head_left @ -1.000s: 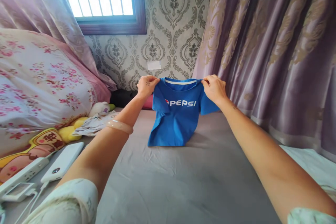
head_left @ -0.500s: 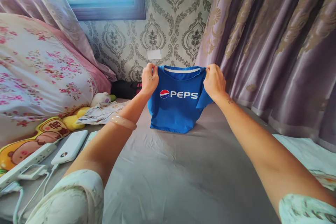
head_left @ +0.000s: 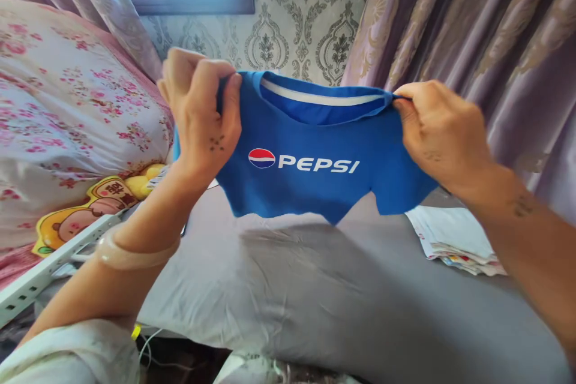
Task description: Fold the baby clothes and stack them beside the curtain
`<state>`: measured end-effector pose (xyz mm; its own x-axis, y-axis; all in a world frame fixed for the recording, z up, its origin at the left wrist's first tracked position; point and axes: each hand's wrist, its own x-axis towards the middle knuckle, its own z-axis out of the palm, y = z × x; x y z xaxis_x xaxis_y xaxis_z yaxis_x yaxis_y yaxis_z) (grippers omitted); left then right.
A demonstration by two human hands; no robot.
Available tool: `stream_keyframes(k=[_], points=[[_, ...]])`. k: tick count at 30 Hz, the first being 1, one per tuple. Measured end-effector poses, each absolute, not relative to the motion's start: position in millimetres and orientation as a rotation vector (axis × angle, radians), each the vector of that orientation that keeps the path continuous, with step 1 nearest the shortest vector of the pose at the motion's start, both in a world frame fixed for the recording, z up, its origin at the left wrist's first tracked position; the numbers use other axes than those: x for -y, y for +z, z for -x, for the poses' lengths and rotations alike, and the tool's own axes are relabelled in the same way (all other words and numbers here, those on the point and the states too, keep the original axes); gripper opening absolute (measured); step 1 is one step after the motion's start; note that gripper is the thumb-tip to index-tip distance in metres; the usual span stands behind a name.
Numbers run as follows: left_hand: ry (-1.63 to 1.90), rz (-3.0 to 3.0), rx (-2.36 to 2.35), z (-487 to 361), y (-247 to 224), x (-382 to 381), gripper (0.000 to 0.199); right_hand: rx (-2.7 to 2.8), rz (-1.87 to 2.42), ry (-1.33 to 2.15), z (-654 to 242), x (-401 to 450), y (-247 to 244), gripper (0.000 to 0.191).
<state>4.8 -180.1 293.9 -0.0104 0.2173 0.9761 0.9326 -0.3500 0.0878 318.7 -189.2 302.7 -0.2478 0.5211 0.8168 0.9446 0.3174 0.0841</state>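
A blue T-shirt (head_left: 306, 138) with a white-taped neckline and a PEPSI logo hangs stretched between my hands, above the grey bed. My left hand (head_left: 202, 108) pinches its shoulder on the left side of the collar. On the other side, my right hand (head_left: 441, 126) grips the shoulder right beside the neckline. The shirt's front faces me, its lower part swinging away so the hem looks short and uneven. A pale bangle (head_left: 135, 249) circles my left forearm.
Folded white clothes (head_left: 454, 237) lie stacked on the grey sheet (head_left: 288, 276) at right. Left are a yellow cartoon cushion (head_left: 81, 219), a white rail or strip (head_left: 58, 261) and floral bedding (head_left: 85, 96). Cables (head_left: 153, 345) hang below the bed's near edge. Curtains (head_left: 472, 30) hang at right.
Both hands have lifted the T-shirt up and closer to me, spreading wider apart. Its hem no longer rests on the bed. The view has shifted, showing more of the near bed edge and the folded stack.
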Motion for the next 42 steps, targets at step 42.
stream_keyframes(k=[42], points=[[-0.450, 2.212, 1.824, -31.5, 24.8, -97.4, 0.035, 2.502, 1.964, -0.050, -313.8, -83.9, 53.1, 0.035]])
